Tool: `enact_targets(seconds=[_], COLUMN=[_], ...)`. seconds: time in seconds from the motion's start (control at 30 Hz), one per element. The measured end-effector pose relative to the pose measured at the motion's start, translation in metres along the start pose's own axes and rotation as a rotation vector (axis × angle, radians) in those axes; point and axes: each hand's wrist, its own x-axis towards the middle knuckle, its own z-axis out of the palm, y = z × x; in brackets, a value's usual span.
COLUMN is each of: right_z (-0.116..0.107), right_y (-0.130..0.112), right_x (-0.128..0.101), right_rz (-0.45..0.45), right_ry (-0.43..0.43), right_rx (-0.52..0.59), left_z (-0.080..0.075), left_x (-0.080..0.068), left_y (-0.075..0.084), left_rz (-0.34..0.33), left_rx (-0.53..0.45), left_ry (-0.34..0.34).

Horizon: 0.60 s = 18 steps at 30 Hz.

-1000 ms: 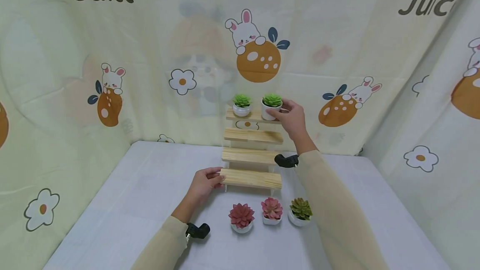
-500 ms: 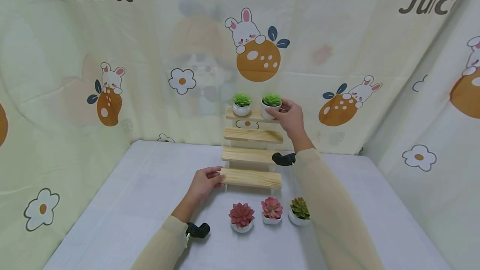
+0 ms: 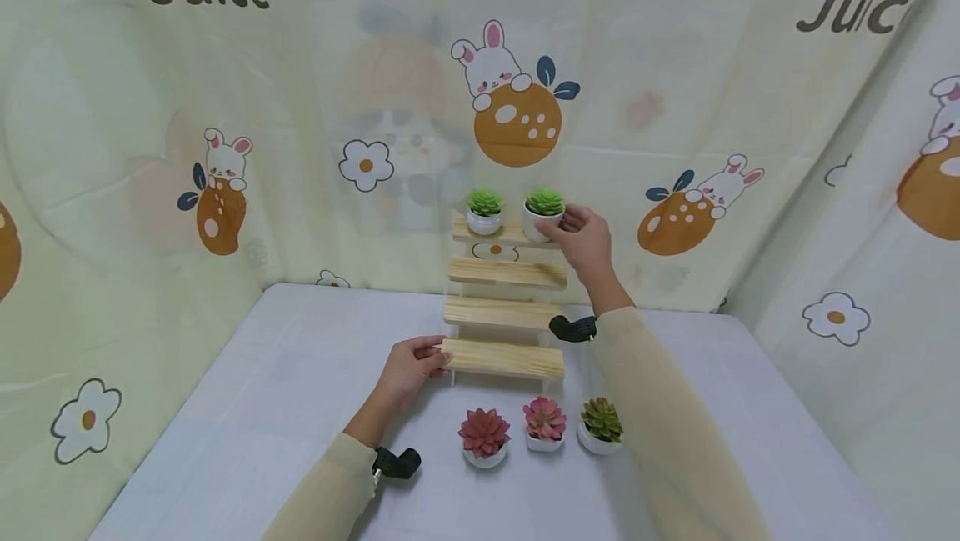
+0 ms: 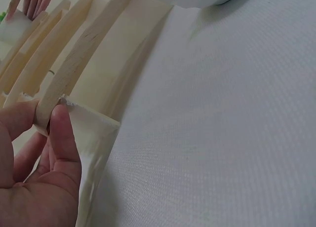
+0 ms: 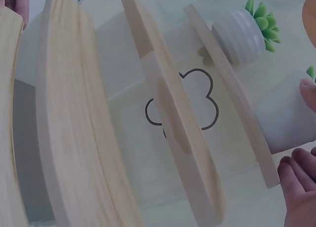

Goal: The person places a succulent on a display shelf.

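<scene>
A wooden shelf stand (image 3: pixel 504 358) with several stepped boards rises from the table. My left hand (image 3: pixel 407 370) pinches the left end of its lowest board between thumb and fingers, as the left wrist view (image 4: pixel 44 172) also shows. On the top board, a bright green succulent in a white pot (image 3: pixel 542 222) stands upright at the right. My right hand (image 3: pixel 588 241) holds this pot from the right, thumb across its front; the far fingertips are partly hidden. Left of it, apart, sits another green succulent in a rounded white pot (image 3: pixel 484 220), ribbed in the right wrist view (image 5: pixel 239 37).
In front of the stand, a dark red succulent (image 3: pixel 484 434), a pink succulent (image 3: pixel 544 420) and an olive-green succulent (image 3: pixel 602 423) stand in white pots on the white table (image 3: pixel 300 391). A printed curtain (image 3: pixel 405 107) closes off the back and sides. My right sleeve passes close to the olive-green one.
Both hands and all the pots stay practically in place. The right forearm shifts only slightly, and the head view tilts a little.
</scene>
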Motion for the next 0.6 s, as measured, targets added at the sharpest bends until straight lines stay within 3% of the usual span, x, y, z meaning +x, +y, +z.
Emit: enact_targets(seconds=[0.27, 0.6], right_z=[-0.011, -0.030], right_y=[0.004, 0.034], right_x=[-0.019, -0.059], right_rz=[-0.050, -0.058], right_ry=[0.047, -0.013], right_rx=[0.032, 0.018], left_z=[0.000, 0.001], left_x=[-0.002, -0.001], left_y=[0.002, 0.000], left_rz=[-0.011, -0.002], left_rx=[0.031, 0.006], left_ry=[0.006, 0.014])
